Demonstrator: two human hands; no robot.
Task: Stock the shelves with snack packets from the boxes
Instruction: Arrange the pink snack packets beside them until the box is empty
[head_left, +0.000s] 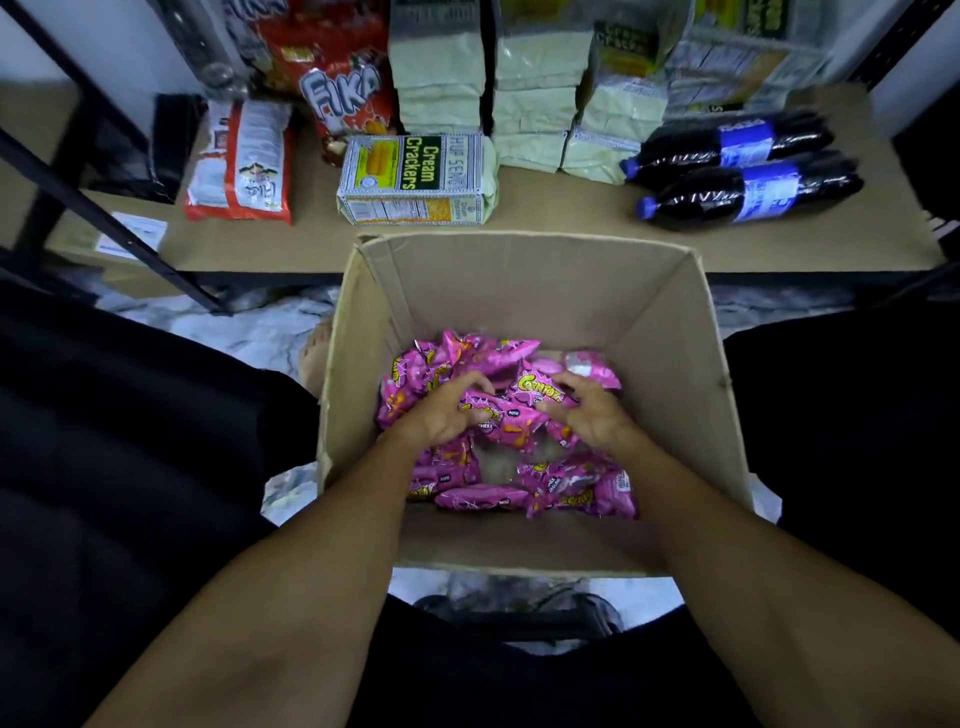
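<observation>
Both hands are down inside a brown cardboard box (519, 280). The box is open at the top, and the arms go in over its near wall.

The bottom of the box holds a heap of pink snack packets (514, 415) with yellow letters on them. The packets lie under the hands, between them, and closer to the body than them.

The left hand (447, 413) sits on the heap with its fingers bent down like a claw, and it grips the packets under it. The right hand (592, 415) is just beside it, with one packet between the two. Its fingers and thumb are spread and bent, and it grips the packets too.

Past the hands, beyond the far wall of the box, is a low shelf (571, 244) with a brown board. Straight ahead of the left hand, a cream cracker pack (415, 179) lies on its side on the board. Behind it and ahead of the right hand stand stacks of pale packs (530, 104). Further to the left side, a red bag (337, 88) stands up, and a red and white bag (241, 161) lies flat near it. Far off to the right side, two dark bottles (748, 192) with blue caps and blue labels lie on the board, one just beside the other.
</observation>
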